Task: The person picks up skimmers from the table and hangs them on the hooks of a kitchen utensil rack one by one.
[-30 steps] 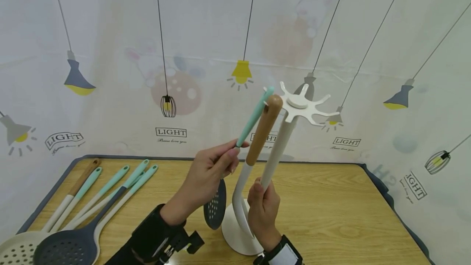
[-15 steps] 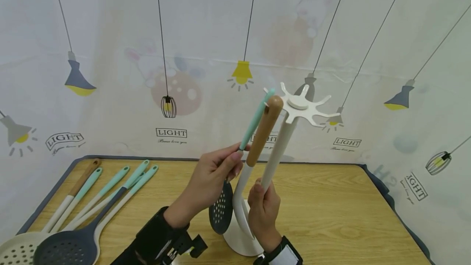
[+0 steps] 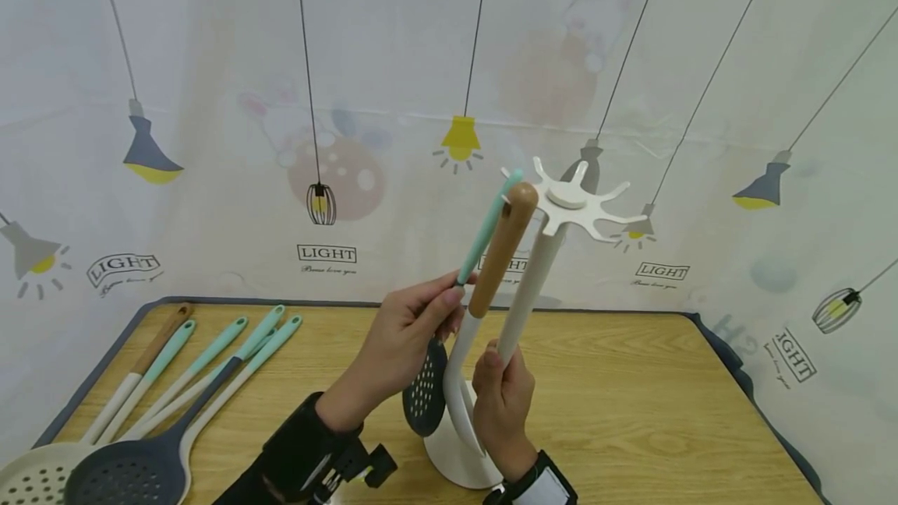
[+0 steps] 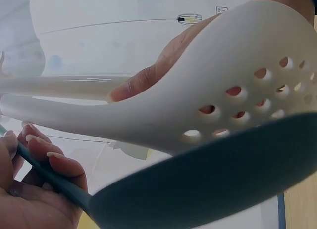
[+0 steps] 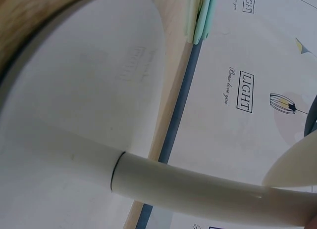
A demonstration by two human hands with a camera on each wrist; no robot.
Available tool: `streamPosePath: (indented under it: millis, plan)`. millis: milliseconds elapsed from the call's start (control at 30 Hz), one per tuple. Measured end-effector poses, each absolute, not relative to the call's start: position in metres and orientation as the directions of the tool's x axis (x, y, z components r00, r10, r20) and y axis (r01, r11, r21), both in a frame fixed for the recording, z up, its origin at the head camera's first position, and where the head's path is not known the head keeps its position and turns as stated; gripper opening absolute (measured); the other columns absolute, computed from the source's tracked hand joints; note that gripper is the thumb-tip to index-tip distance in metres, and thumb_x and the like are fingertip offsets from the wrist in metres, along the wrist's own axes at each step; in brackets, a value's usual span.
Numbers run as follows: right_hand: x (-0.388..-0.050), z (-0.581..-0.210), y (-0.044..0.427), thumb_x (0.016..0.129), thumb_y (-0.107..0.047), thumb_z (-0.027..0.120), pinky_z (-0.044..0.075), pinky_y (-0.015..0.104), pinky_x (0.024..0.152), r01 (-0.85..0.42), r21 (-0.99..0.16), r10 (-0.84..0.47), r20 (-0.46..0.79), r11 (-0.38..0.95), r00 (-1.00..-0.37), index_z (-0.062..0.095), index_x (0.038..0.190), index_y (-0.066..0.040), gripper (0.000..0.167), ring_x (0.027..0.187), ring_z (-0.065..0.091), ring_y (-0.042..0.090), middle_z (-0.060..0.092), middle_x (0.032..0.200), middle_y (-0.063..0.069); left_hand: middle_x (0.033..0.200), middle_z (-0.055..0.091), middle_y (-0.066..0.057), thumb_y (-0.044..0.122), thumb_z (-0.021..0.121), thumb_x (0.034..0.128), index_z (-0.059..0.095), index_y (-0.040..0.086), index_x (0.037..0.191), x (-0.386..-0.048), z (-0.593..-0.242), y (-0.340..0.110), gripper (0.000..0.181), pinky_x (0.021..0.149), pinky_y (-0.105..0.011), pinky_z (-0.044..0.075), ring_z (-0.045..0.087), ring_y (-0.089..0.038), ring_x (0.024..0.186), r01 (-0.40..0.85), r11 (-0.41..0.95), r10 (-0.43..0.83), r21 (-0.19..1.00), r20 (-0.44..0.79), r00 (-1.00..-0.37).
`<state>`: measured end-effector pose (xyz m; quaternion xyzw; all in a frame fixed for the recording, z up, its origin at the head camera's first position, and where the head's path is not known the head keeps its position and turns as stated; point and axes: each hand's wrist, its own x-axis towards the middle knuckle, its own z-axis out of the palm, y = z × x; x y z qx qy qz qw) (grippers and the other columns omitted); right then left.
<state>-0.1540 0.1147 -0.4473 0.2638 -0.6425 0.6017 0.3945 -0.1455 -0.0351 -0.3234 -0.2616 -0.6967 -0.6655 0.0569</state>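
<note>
A wood-grain table [image 3: 617,396] with a dark edge [image 3: 351,302] spans the near part of the scene. On its left side lie several kitchen utensils, their brown handle [image 3: 162,339] and turquoise handles [image 3: 168,349] pointing to the far side. At the near left, a dark strainer [image 3: 126,474] overlaps a cream strainer [image 3: 35,474]. A pale printed backdrop [image 3: 393,30] covers the far side and both flanks, showing hanging lamps: a yellow lamp [image 3: 461,137] near the middle, a wire-cage lamp [image 3: 320,203] left of it, and framed "LIGHT" lettering [image 3: 326,253] below.
</note>
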Motion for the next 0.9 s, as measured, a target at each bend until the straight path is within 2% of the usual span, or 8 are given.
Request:
streamPosePath:
  millis: [167, 533, 567, 767, 800, 900]
  plan:
    - [-0.154, -0.447, 0.114, 0.108, -0.005, 0.044, 0.032, 0.01, 0.042, -0.817, -0.559, 0.141, 0.828, 0.139, -0.543, 0.049, 0.087, 0.007, 0.025, 0.045, 0.037, 0.007, 0.037, 0.057, 0.007, 0.081, 0.057, -0.01, 0.02, 0.048, 0.1084, 0.064, 0.004, 0.135, -0.15, -0.325, -0.035, 0.035, 0.068, -0.024, 0.051, 0.053, -0.011, 0.074, 0.436, -0.013, 0.29, 0.9, 0.42, -0.86]
    - [-0.154, -0.447, 0.114, 0.108, -0.007, 0.044, 0.032, 0.011, 0.042, -0.813, -0.558, 0.144, 0.829, 0.165, -0.54, 0.05, 0.086, 0.006, 0.026, 0.045, 0.038, 0.007, 0.039, 0.057, 0.008, 0.094, 0.066, -0.017, 0.021, 0.051, 0.1075, 0.066, 0.006, 0.134, -0.155, -0.328, -0.033, 0.034, 0.086, -0.027, 0.058, 0.062, -0.019, 0.089, 0.399, -0.018, 0.269, 0.917, 0.389, -0.881]
    - [-0.154, -0.447, 0.114, 0.108, -0.007, 0.044, 0.032, 0.011, 0.042, -0.812, -0.559, 0.144, 0.828, 0.166, -0.541, 0.05, 0.086, 0.006, 0.026, 0.046, 0.038, 0.007, 0.039, 0.057, 0.008, 0.095, 0.066, -0.017, 0.02, 0.05, 0.1074, 0.066, 0.005, 0.133, -0.156, -0.328, -0.032, 0.034, 0.087, -0.031, 0.059, 0.063, -0.022, 0.09, 0.399, -0.025, 0.269, 0.917, 0.39, -0.88]
    - [-0.153, -0.446, 0.114, 0.108, -0.009, 0.044, 0.033, 0.012, 0.041, -0.801, -0.569, 0.141, 0.823, 0.187, -0.551, 0.05, 0.086, 0.005, 0.027, 0.046, 0.039, 0.006, 0.04, 0.057, 0.008, 0.096, 0.067, -0.02, 0.02, 0.05, 0.1076, 0.067, 0.002, 0.129, -0.16, -0.333, -0.031, 0.033, 0.093, -0.053, 0.056, 0.065, -0.018, 0.09, 0.409, -0.046, 0.27, 0.911, 0.405, -0.873]
    - [-0.153, -0.446, 0.114, 0.108, -0.009, 0.044, 0.033, 0.012, 0.041, -0.8, -0.569, 0.142, 0.822, 0.191, -0.551, 0.05, 0.086, 0.005, 0.027, 0.046, 0.039, 0.006, 0.04, 0.057, 0.008, 0.096, 0.068, -0.021, 0.021, 0.05, 0.1077, 0.067, 0.002, 0.128, -0.16, -0.334, -0.032, 0.033, 0.093, -0.054, 0.056, 0.065, -0.015, 0.09, 0.411, -0.045, 0.271, 0.911, 0.407, -0.872]
    - [-0.152, -0.446, 0.114, 0.108, -0.008, 0.044, 0.033, 0.013, 0.041, -0.797, -0.573, 0.143, 0.819, 0.192, -0.555, 0.05, 0.086, 0.005, 0.026, 0.046, 0.04, 0.006, 0.04, 0.057, 0.008, 0.099, 0.07, -0.019, 0.023, 0.05, 0.1079, 0.069, 0.002, 0.124, -0.16, -0.338, -0.033, 0.032, 0.095, -0.049, 0.057, 0.068, -0.016, 0.094, 0.41, -0.024, 0.274, 0.912, 0.401, -0.874]
